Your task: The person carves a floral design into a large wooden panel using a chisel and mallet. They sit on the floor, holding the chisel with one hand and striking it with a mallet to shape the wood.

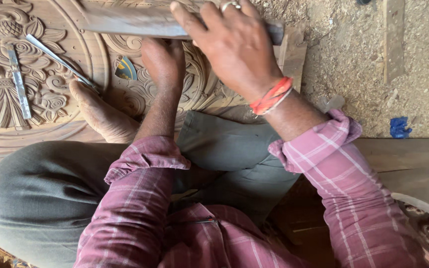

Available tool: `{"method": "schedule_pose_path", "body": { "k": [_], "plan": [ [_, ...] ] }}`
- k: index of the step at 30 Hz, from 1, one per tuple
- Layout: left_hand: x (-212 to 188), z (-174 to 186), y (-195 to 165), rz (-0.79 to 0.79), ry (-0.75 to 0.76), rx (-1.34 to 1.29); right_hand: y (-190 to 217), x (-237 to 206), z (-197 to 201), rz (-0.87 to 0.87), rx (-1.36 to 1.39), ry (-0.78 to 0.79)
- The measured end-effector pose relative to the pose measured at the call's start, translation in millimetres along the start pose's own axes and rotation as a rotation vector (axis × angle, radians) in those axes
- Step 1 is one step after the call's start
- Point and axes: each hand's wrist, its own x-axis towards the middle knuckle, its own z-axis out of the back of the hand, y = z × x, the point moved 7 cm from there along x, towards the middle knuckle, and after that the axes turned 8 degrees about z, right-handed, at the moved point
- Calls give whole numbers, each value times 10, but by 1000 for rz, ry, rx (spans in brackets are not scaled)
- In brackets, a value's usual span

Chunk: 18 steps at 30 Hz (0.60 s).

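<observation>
Right hand (237,49) has its grip clamped over a wooden mallet (140,22) above the left hand (162,59), whose grip is hidden.

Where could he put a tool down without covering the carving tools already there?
Free: the plain plank right of the right hand, and the sawdust ground beyond. Crowded: the carved panel, with two chisels, a foot and the left hand.

Sawdust-strewn dirt floor (353,64); wood plank (394,39); blue scrap (399,127); daylight.
</observation>
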Motion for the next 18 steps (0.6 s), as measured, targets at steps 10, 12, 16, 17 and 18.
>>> {"method": "schedule_pose_path", "body": {
  "k": [10, 12, 16, 17, 18],
  "plan": [
    [63, -10, 55, -41, 20, -22, 18, 192, -87, 6, -50, 72],
    [99, -10, 49, -84, -7, -19, -1, 196, -85, 0, -23, 59],
    [160, -76, 108, -45, 30, 15, -44, 187, -59, -41, 142, -21],
    [165, -76, 93, -80, 19, 54, -52, 193, -57, -50, 143, -34],
    [166, -76, 79, -114, 5, 93, -59, 195, -84, -59, 92, 10]
  ]
}}
